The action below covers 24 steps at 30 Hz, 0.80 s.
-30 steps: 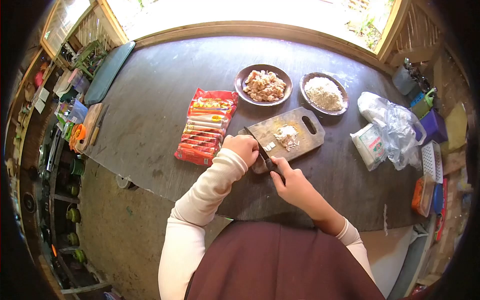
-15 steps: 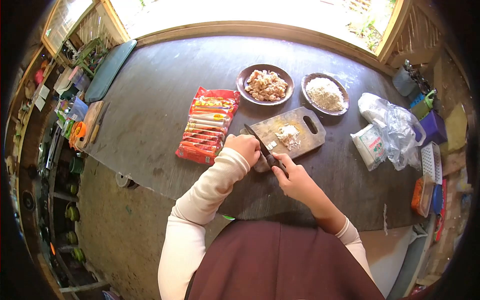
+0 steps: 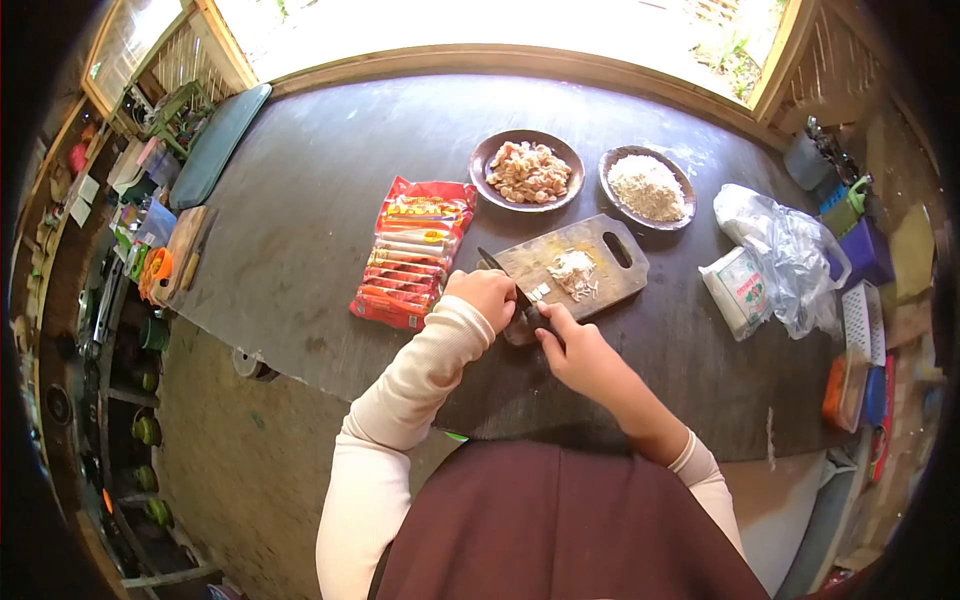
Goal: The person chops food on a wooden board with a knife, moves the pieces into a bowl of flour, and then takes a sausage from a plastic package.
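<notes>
A wooden cutting board [image 3: 625, 290] with a handle slot lies on the dark table. On it is a small heap of pale chopped pieces [image 3: 573, 272], with a few white bits beside the knife. My right hand [image 3: 577, 345] is closed on the handle of a dark knife [image 3: 492, 262], whose blade slants up and left over the board's left end. My left hand [image 3: 484, 298] is closed at the board's left edge, against the blade; what its fingers hold is hidden. Just left of it lies a red packet of sausages [image 3: 415, 250].
Behind the board stand a plate of light brown pieces [image 3: 528, 172] and a plate of white powder [image 3: 648, 187]. Plastic bags [image 3: 790, 255] and a grater [image 3: 862, 322] lie at the right. A second board with a knife [image 3: 182, 245] is at the left edge.
My right hand and the knife have shifted slightly left and toward my body, bringing the handle nearer to my left hand. The left hand keeps almost the same place.
</notes>
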### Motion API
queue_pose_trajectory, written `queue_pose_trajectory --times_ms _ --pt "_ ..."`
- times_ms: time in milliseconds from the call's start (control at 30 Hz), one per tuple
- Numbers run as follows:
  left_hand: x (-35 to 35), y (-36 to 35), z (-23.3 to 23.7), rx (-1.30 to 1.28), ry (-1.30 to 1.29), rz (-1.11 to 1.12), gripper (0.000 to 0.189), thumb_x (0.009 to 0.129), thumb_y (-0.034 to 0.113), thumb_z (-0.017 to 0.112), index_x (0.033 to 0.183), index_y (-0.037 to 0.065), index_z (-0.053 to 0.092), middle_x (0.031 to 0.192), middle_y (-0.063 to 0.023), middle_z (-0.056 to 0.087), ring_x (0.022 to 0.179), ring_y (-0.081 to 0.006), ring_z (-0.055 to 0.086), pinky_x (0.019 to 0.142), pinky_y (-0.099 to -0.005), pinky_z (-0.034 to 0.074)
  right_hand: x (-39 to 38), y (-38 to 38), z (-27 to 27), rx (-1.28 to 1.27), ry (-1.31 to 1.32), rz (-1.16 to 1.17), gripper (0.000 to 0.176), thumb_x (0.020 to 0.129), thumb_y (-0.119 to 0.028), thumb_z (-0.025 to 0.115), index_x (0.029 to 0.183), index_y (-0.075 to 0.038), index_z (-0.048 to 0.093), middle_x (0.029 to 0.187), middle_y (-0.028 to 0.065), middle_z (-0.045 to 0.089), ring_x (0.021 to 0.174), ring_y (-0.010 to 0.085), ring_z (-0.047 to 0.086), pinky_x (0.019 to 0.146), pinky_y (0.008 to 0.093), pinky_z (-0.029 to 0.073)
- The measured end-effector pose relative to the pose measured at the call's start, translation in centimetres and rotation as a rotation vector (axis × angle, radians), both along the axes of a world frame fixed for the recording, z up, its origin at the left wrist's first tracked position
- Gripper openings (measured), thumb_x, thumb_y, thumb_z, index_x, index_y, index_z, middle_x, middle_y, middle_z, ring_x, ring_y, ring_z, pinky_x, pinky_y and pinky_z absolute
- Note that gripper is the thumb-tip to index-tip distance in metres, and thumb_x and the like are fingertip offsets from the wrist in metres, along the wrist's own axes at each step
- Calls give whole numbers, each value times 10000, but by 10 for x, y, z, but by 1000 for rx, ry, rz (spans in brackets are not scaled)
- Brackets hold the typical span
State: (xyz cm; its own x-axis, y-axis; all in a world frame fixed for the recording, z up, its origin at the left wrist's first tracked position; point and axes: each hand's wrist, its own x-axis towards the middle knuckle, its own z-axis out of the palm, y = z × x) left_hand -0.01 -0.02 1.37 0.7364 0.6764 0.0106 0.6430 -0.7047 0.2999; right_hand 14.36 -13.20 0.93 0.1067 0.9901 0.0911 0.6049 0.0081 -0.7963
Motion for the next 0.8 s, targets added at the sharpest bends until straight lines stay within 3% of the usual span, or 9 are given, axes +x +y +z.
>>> queue_pose_trajectory --times_ms 67,133,667,800 --pt "0 1 -7 27 -19 -13 143 749 222 601 785 96 659 815 -54 653 814 -259 628 722 -394 459 4 -1 15 -63 89 21 326 903 -125 532 1213 -41 471 559 164 540 439 234 525 483 333 431" --pt "-1 2 -9 47 -43 -19 135 751 210 599 787 89 648 814 -62 649 810 -263 628 722 -396 464 4 -4 27 -277 178 -3 292 894 -135 537 1156 -15 489 741 283 598 746 423 615 635 420 485" --pt "-1 7 -11 -50 -40 6 140 746 205 600 788 74 624 815 -94 640 822 -291 618 730 -396 484 1 -11 23 -134 107 17 299 882 -111 554 1151 3 494 778 294 601 762 421 617 643 405 487" --pt "-1 7 -8 -75 -11 49 139 748 209 605 801 82 626 811 -94 643 829 -292 618 742 -395 484 -1 -9 14 -68 92 3 291 873 -106 561 1137 1 502 717 279 596 702 417 616 598 414 479"
